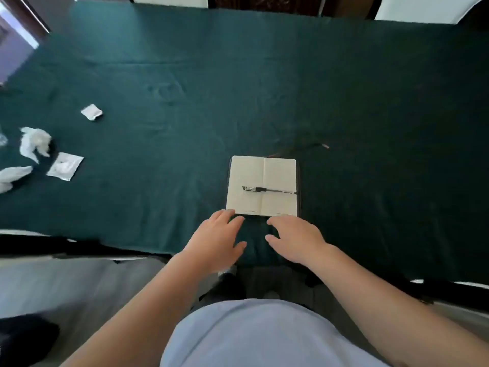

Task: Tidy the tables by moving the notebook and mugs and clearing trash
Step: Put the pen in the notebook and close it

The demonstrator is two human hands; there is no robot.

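Note:
An open notebook (262,178) with blank cream pages lies on the dark green tablecloth (185,88), a black pen (267,189) resting across it. My left hand (215,241) hovers open just below the notebook's near left corner, fingertips at its edge. My right hand (296,241) is open beside it, fingertips at the near right corner. Trash lies at the left: a crumpled white tissue (34,143), a flat wrapper (65,166), a small folded wrapper (91,112) and another tissue (12,177) at the frame edge. No mugs are in view.
White chair backs (423,7) stand beyond the table's far edge. The table's near edge runs just below my hands. A thin ribbon bookmark (304,147) trails from the notebook's top to the right.

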